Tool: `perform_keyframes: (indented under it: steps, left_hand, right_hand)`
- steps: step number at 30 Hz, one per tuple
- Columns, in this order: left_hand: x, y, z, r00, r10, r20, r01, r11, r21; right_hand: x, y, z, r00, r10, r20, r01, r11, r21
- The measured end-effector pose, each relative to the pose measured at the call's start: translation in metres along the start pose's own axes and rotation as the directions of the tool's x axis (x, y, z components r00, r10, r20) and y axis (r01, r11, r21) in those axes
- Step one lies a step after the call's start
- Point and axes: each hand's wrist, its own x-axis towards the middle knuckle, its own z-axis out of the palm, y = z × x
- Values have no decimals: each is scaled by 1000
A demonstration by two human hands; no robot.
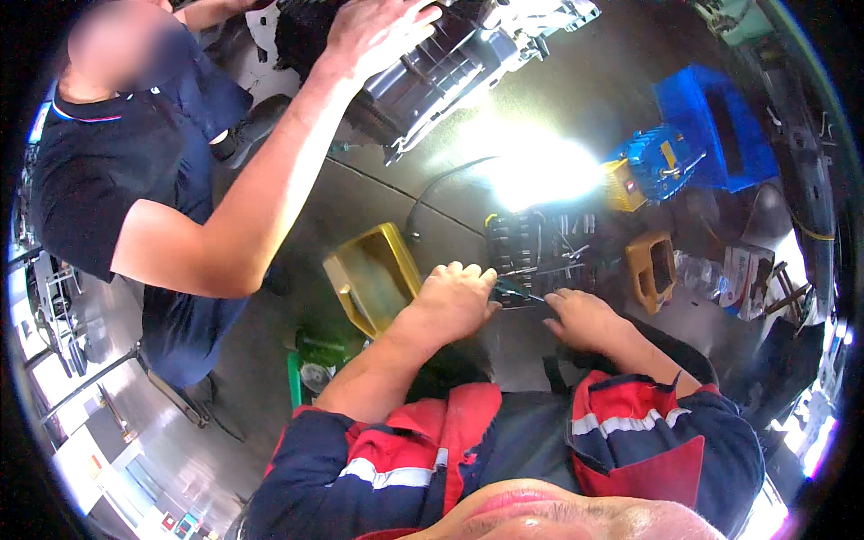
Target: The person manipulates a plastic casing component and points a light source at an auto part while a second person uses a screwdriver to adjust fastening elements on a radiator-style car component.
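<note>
My left hand [454,301] is curled, knuckles up, at the near left side of a black tool tray [511,236]. From its fingers a thin tool [515,290] with a dark teal part points right; its exact kind is too small to tell. My right hand [587,320] is at the tray's near right, thumb and forefinger apart. The tool's thin end lies close to its fingertips, and I cannot tell whether they touch. Several slim metal tools [569,252] lie in and beside the tray, just beyond both hands.
An open yellow container [396,256] stands left of my left hand. To the right are a cut-open yellow jug [652,270], a clear plastic bottle [700,274], a blue motor [661,162] and a blue bin [724,121]. A co-worker's arm [270,207] reaches to a machine part [441,67].
</note>
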Motion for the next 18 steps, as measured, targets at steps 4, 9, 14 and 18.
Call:
perform_keyframes:
  steps: [4, 9, 14, 18]
  left_hand:
    - [-1, 0, 1, 1000, 4, -7, -4, 1000, -5]
    - [0, -3, 1, 1000, 17, -26, -17, 1000, -25]
    - [-1, -4, 3, 998, 33, -59, -34, 999, -30]
    - [-2, -7, 5, 995, 42, -86, -44, 999, -22]
  right_hand:
    - [1, -2, -1, 1000, 1, 12, -1, 1000, 2]
    - [5, -5, -7, 995, 45, 87, -46, 999, 1]
    - [5, -4, -3, 998, 16, 63, -16, 1000, 0]
    - [7, -3, -1, 998, -2, 66, 4, 1000, -25]
